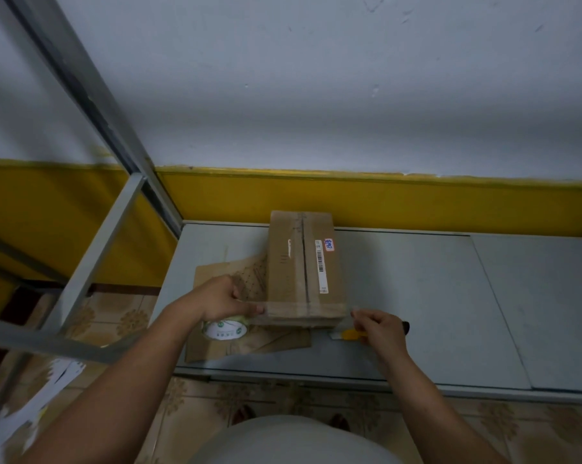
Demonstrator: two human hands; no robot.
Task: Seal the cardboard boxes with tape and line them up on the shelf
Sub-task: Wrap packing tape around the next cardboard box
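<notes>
Cardboard box (304, 269) lies between the hands: left hand (221, 298) grips the tape roll (224, 328) at its near-left corner, right hand (380, 329) pinches tape (303, 311) at the near-right corner.

At the box (303, 262), left hand (221, 298) holds tape roll (224, 329) — right hand (381, 329) grips cutter (352, 334).

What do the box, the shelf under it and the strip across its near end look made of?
The box: matte brown cardboard, flap seam down the middle. The shelf: smooth pale grey, probably painted metal, panel joints showing. The strip: clear, slightly shiny plastic tape; the cardboard shows through.
</notes>
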